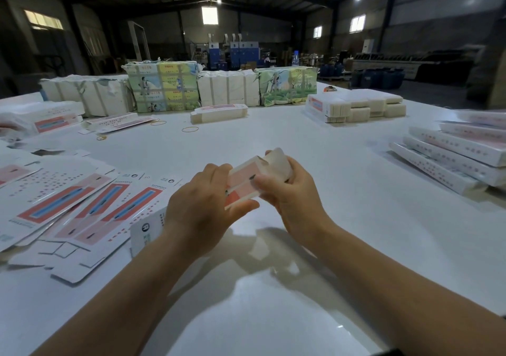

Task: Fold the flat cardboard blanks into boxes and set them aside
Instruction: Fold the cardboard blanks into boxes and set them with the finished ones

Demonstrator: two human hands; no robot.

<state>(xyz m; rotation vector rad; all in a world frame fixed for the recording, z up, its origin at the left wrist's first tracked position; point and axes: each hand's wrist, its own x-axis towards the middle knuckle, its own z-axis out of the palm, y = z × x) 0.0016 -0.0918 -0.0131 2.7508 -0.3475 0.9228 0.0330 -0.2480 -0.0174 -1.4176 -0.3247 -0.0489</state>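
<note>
Above the middle of the white table (273, 287) I hold a partly folded cardboard box (243, 180), pink and red on its printed face, with a pale end flap (279, 161) raised at the far side. My left hand (202, 205) grips its near left end, thumb under the edge. My right hand (290, 191) grips the right side, thumb on the printed face and fingers curled round the flap end. Flat printed blanks (82, 205) lie fanned out on the table to the left.
Folded boxes (451, 158) are stacked at the right edge. More blank stacks (356, 106) and wrapped bundles (164, 87) line the far side. Rubber bands (190, 129) lie mid-table. A small stack of blanks (219, 112) sits at the back centre.
</note>
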